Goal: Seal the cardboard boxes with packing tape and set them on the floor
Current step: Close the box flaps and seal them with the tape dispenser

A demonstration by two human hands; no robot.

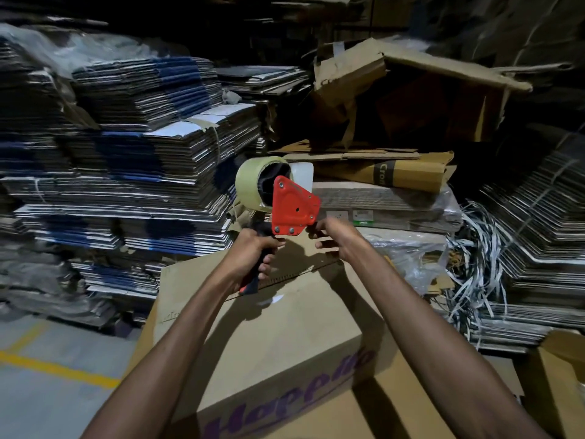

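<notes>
So I've got the red metal-plated tape dispenser with the black handle (292,205) up in the air in front of me, above the far end of the big brown cardboard box with purple lettering on its side (285,327). My left hand (253,251) is wrapped tight around the handle, fingers curled all the way round, because that's the only way to keep the thing steady while I fiddle with the business end. The roll of pale yellowish packing tape (253,182) sits on the far side of the red plate, tilted up and away from me.

My right hand (332,232) is at the lower right corner of the red plate, fingertips pinched in there. My guess is I'm picking at the loose end of the tape so I can pull it out and stick it down, but honestly the tape end itself is too thin and clear to see, so I can't swear I've got hold of it.

The box top looks shut, flaps meeting along a seam under my hands, no tape on it that I can make out. The seam is partly covered by my arms and shadows. The box sits raised on more cardboard, not down on the grey floor with yellow lines (47,359). Everything behind is dim stacks of flattened cartons (126,147).
</notes>
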